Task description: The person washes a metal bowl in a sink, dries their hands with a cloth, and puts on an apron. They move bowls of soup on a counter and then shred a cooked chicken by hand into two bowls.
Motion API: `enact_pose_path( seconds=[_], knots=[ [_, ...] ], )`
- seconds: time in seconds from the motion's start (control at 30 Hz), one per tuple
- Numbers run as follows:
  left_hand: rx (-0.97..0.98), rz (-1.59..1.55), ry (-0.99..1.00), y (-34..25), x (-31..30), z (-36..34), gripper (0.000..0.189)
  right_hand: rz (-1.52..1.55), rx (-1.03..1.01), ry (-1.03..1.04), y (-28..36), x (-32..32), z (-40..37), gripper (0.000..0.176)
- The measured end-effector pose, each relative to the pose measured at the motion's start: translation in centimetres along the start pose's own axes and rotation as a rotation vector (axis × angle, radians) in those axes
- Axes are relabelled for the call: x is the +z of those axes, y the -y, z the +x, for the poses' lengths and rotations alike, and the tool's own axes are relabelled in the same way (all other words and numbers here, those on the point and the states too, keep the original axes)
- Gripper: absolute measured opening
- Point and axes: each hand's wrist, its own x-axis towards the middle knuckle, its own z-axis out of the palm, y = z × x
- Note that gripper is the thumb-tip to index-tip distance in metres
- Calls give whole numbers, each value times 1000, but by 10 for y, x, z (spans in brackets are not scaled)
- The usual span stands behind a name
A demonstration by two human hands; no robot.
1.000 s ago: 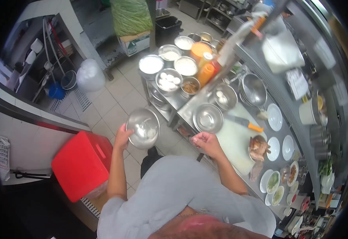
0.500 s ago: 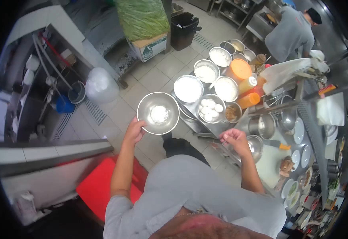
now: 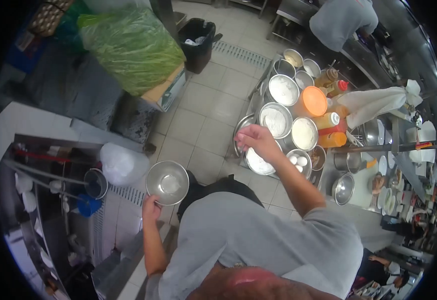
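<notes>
My left hand [image 3: 151,208] grips the rim of a metal bowl [image 3: 153,181], held out over the floor. A little white stuff shows at the bottom of that bowl. My right hand [image 3: 256,140] reaches over the near side of the cart, its fingers drawn together; whatever they hold, if anything, is hidden. Just below it is a metal bowl of white powder [image 3: 260,162], partly covered by the hand and forearm. Beside that are another bowl of white powder [image 3: 274,121] and a bowl of white eggs [image 3: 300,161].
An orange-lidded container [image 3: 314,102] and squeeze bottles [image 3: 327,120] crowd the cart. A black bin [image 3: 197,47] and a green plastic-covered box [image 3: 131,55] stand ahead. A co-worker in grey [image 3: 341,22] bends over the far counter. At left is a white plastic bag [image 3: 122,162].
My view has turned to the right. My right hand has moved from the cart's near right corner to above the powder bowls. My left hand still holds the metal bowl, now lower and closer in.
</notes>
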Motion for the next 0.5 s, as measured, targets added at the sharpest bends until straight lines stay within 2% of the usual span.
enact_pose_path(
  seconds=[0.07,0.2,0.4,0.5],
  knots=[
    [-54,108,59,-48,21,44,45,82,14,-176,-3,6,4,19],
    [-92,203,187,-121,105,122,53,121,102,-396,5,-2,-13,25],
    [-146,303,552,-181,269,229,58,280,-118,-844,42,-62,22,24],
    [-198,340,583,-191,343,270,61,355,-190,-843,59,-102,82,24]
  ],
)
